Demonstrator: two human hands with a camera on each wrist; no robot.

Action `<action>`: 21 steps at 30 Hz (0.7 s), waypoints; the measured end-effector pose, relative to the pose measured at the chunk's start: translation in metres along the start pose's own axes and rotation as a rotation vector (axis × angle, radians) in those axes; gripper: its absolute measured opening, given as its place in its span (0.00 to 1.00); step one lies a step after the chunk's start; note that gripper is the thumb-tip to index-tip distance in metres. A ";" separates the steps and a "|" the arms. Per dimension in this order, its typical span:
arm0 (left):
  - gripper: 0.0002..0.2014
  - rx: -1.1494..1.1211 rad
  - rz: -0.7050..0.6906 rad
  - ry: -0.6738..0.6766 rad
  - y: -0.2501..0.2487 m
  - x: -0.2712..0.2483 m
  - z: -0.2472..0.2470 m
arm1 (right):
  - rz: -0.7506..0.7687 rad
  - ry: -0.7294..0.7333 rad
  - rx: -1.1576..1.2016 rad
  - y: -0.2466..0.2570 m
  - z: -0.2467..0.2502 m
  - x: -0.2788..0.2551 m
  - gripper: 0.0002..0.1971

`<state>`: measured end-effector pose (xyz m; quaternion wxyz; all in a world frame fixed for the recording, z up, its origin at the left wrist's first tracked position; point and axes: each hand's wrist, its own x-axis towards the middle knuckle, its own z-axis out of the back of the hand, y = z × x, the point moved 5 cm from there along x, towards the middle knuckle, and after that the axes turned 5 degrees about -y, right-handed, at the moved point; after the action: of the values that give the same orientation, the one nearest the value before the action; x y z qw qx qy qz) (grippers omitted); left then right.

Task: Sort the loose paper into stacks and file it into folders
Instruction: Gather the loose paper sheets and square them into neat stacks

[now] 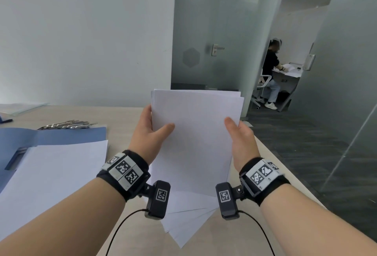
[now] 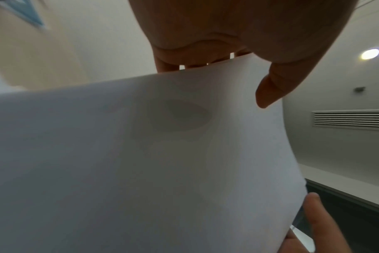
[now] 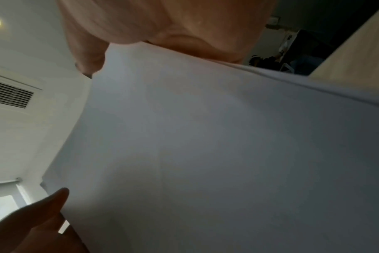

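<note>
we judge the step to be squaring the upright sheaf of plain white paper sheets (image 1: pixel 195 133), whose top edges sit uneven; we'd loosen both grips slightly and tap its lower edge on the pale wooden table (image 1: pixel 126 117). our left hand (image 1: pixel 150 129) and right hand (image 1: pixel 240 135) clasp opposite side edges above the table, thumbs in front, fingers behind, wrists raised.

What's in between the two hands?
A stack of white paper. The left hand and right hand grip its sides, as the head view shows.
</note>
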<state>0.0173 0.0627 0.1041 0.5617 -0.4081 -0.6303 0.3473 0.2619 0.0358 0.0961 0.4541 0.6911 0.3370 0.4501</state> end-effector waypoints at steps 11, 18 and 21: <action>0.23 0.078 -0.126 -0.021 -0.046 0.020 -0.004 | 0.106 -0.115 -0.120 0.070 -0.014 0.034 0.14; 0.22 -0.060 0.059 -0.026 -0.013 0.011 0.005 | 0.116 -0.059 -0.091 0.049 -0.005 0.018 0.18; 0.14 0.037 0.185 0.017 0.021 -0.004 0.008 | 0.027 0.021 -0.080 0.018 0.003 0.002 0.08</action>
<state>0.0121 0.0680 0.0824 0.5399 -0.4572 -0.5786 0.4058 0.2668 0.0299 0.1124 0.4715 0.6722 0.3142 0.4766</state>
